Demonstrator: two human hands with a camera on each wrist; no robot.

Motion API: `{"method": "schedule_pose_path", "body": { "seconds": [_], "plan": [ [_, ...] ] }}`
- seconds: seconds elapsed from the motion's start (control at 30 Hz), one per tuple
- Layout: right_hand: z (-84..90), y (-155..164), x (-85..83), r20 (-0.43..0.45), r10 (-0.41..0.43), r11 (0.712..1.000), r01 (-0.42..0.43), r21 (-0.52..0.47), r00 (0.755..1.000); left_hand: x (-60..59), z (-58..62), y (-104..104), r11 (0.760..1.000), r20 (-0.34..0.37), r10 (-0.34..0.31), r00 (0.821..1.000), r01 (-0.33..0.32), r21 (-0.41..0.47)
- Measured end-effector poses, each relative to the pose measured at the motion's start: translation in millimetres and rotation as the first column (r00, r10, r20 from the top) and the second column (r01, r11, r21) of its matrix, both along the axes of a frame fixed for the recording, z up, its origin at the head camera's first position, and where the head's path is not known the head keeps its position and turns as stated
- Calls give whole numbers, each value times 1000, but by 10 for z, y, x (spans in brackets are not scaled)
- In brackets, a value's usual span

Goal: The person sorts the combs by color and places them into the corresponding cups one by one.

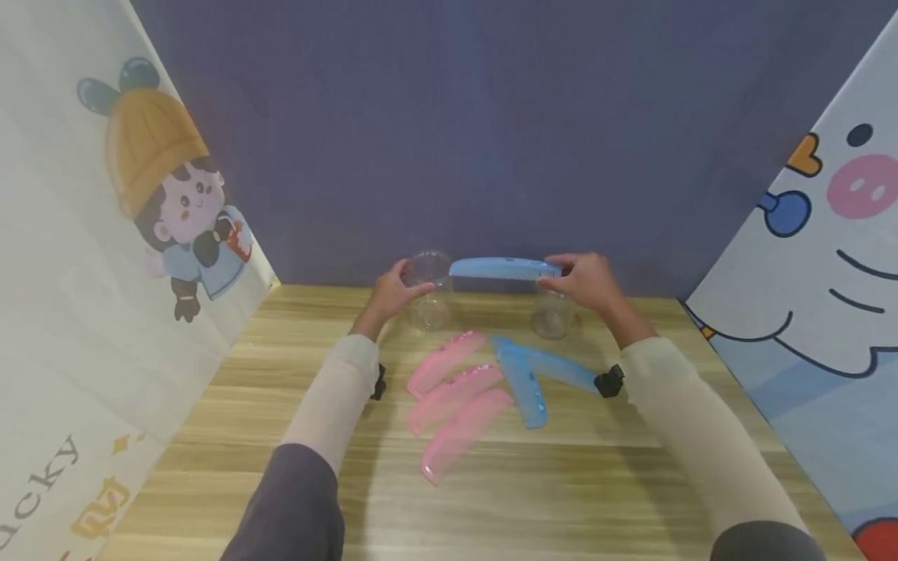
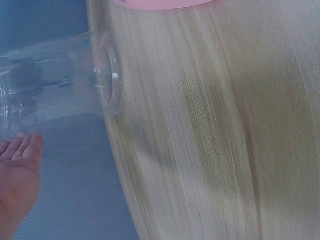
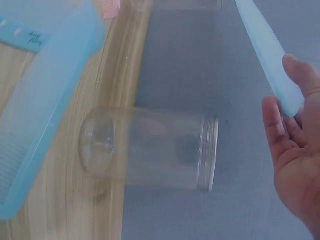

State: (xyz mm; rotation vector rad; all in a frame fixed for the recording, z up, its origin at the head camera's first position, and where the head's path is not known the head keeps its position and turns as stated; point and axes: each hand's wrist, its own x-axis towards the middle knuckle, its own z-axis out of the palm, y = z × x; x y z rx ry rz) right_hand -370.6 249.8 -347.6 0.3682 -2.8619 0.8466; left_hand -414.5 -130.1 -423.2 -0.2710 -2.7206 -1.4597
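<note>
My right hand [image 1: 561, 274] pinches one end of a blue comb [image 1: 501, 269] and holds it level in the air, its far end over the left clear jar [image 1: 428, 294]. The right wrist view shows the comb [image 3: 267, 47] between thumb and fingers [image 3: 295, 75]. My left hand [image 1: 403, 290] curves round the left jar, thumb near its rim; in the left wrist view the fingers [image 2: 22, 155] lie against the jar [image 2: 55, 82]. A second clear jar [image 1: 552, 315] [image 3: 150, 147] stands on the table under the right hand.
Three pink combs [image 1: 456, 389] and two blue combs [image 1: 529, 374] [image 3: 45, 100] lie on the wooden table [image 1: 561, 483] in front of the jars. A dark blue backdrop rises just behind the jars; cartoon-printed panels close off both sides.
</note>
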Motion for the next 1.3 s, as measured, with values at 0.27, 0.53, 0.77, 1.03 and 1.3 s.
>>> {"method": "schedule_pose_path", "body": {
  "seconds": [0.27, 0.53, 0.77, 1.03, 1.3],
  "plan": [
    [27, -190, -95, -30, -8, 1000, 7, -15, 1000, 23, 5, 2, 1000, -3, -5, 1000, 5, -10],
    [160, -400, -146, -77, -1, 1000, 2, 9, 997, 19, 46, -25, 1000, -5, -7, 1000, 7, 0],
    [201, -602, -177, -88, -25, 997, 19, -75, 996, 27, 5, -19, 1000, -6, -13, 1000, 13, 10],
    [196, -746, -215, -63, 40, 979, -52, -197, 997, 23, -5, -8, 1000, -12, -10, 1000, 10, 23],
    [118, -714, -196, -43, 63, 975, -71, -210, 997, 31, 9, -10, 999, -15, -12, 1000, 13, 37]
  ]
}}
